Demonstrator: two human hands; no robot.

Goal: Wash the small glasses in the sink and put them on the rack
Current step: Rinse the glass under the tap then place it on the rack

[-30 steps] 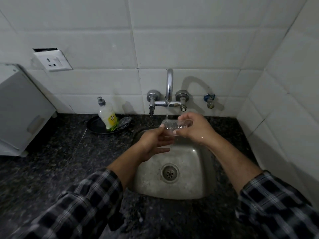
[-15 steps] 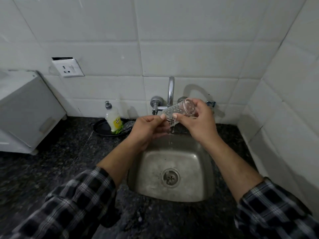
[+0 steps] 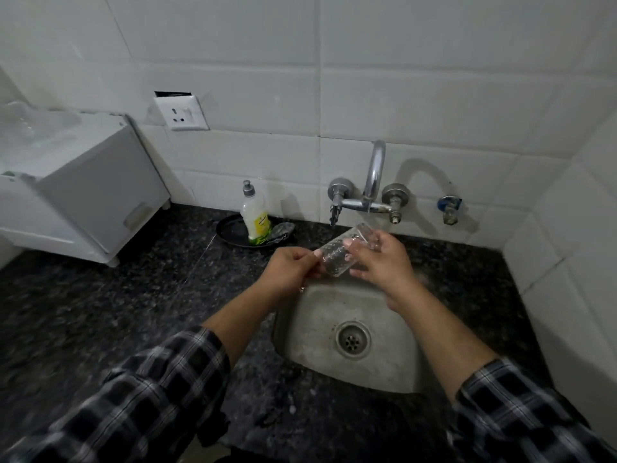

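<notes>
Glass (image 3: 337, 259) lay tilted on its side between both hands, above the far edge of the sink (image 3: 394, 369) and just below the tap (image 3: 374, 175). It was small, clear and beaded with droplets, one end pointing down and to the left, the other up and to the right toward the spout. Which end was the mouth could not be told. Left hand (image 3: 290, 270) pinched the lower end, thumb and fingertips closed on the glass, the other fingers curled in. Right hand (image 3: 384, 262) held the upper end, thumb across the near side and fingers wrapped loosely round the far side. Both forearms came out of rolled checked sleeves (image 3: 160, 389).

The sink was a square steel basin with a round drain (image 3: 353, 340) in the middle, set into a dark speckled counter (image 3: 117, 295). To the left of the tap, near the wall, a soap bottle (image 3: 255, 217) stood upright on a black dish (image 3: 230, 230). Farther left sat a white box (image 3: 93, 195) on short feet. A wall socket (image 3: 182, 113) sat in the white tiles above. A small valve (image 3: 449, 208) with a blue handle stuck out of the wall to the right of the tap.
</notes>
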